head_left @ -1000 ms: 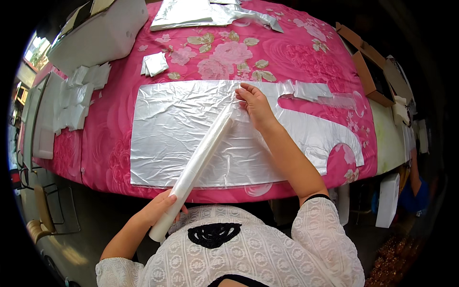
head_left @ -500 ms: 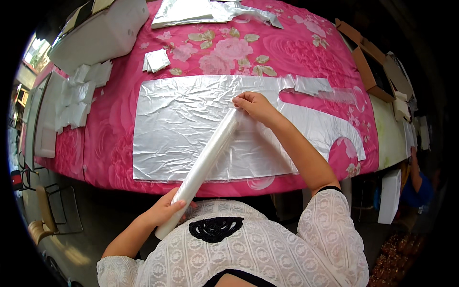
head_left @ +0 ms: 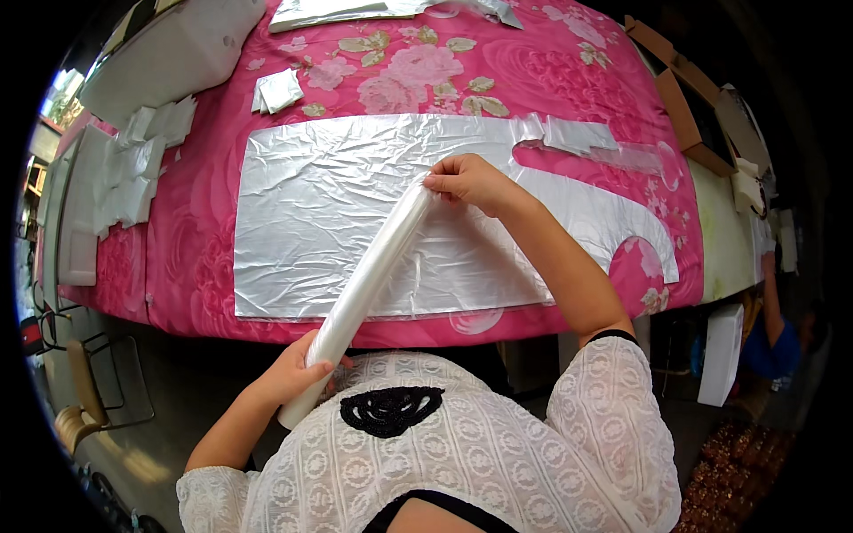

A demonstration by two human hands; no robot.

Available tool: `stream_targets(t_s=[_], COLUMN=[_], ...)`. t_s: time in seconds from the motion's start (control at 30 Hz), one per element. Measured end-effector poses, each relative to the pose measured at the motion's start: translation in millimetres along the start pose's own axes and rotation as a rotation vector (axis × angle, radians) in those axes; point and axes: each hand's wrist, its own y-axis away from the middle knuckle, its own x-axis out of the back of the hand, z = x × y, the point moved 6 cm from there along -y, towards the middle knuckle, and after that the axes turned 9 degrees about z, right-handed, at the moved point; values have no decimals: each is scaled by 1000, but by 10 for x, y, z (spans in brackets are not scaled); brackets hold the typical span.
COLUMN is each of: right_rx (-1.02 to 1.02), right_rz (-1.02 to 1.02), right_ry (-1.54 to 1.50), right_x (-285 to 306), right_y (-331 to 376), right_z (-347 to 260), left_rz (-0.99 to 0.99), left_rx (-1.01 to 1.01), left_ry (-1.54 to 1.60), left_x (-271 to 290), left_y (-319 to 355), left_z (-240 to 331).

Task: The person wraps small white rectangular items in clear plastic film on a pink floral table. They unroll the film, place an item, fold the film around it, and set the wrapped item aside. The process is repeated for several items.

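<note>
My left hand (head_left: 298,371) wraps round the roll (head_left: 369,266) near seven o'clock; my right hand (head_left: 473,183) pinches its end near twelve, above the shiny sheet (head_left: 298,204). I think soft, even holds should stop it bending.

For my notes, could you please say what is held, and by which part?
A whitish roll: left hand gripping near its lower end, right hand pinching its upper end.

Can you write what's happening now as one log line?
left hand: grips roll near lower end | right hand: pinches roll's upper end | silvery sheet: lies on pink cloth
</note>
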Motion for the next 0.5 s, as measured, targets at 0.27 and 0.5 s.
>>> stream_targets(t_s=[0.27,0.5], right_rx=[243,293], right_rz=[684,688], right_ry=[207,174], right_x=[1824,2053], right_y=[-265,-112], right_z=[156,155], left_rz=[-87,-264], left_rx=[158,146], left_ry=[-48,-376], left_x=[278,443], left_y=[215,263], left_z=[-74,22])
